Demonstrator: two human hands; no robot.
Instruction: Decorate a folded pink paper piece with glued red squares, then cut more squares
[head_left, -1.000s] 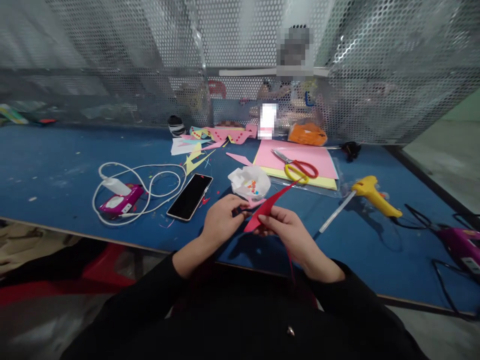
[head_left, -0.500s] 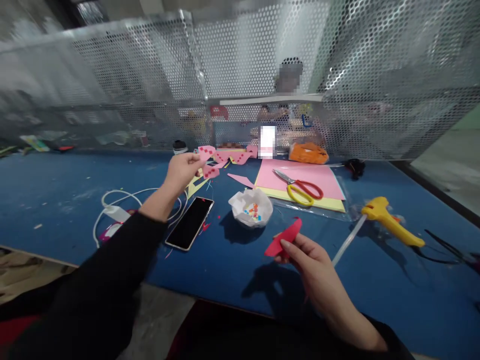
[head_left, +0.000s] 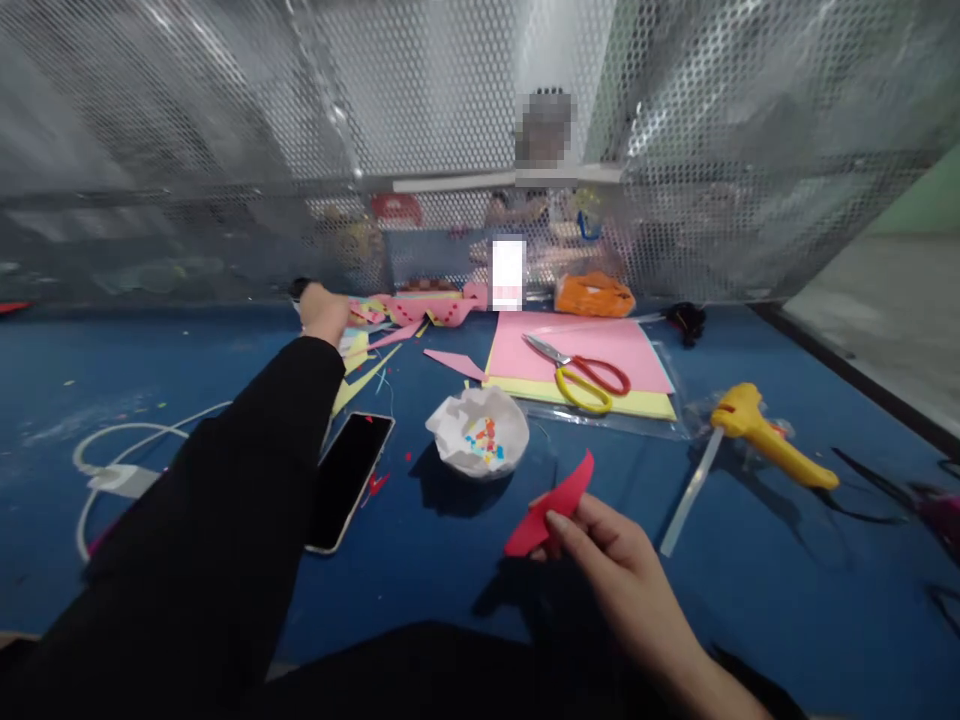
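Note:
My right hand (head_left: 607,565) pinches a red paper cutout (head_left: 551,505) just above the blue table (head_left: 750,560), near its front edge. My left hand (head_left: 324,312) is stretched far across the table, at the pile of pink and yellow paper scraps (head_left: 409,310) by the mesh wall. Its fingers are blurred and mostly hidden, so what they hold is unclear. A white crumpled paper cup (head_left: 478,432) with small coloured bits sits between the two hands.
A black phone (head_left: 346,478) lies under my left sleeve, a white cable (head_left: 112,465) to its left. Red-and-yellow scissors (head_left: 581,372) rest on pink and yellow sheets (head_left: 637,355). A yellow glue gun (head_left: 765,435) lies at right. A person sits behind the perforated mesh wall (head_left: 225,150).
My left hand left the red cutout and reached out to the scrap pile at the far side. The right hand keeps the cutout, now held lower and flatter.

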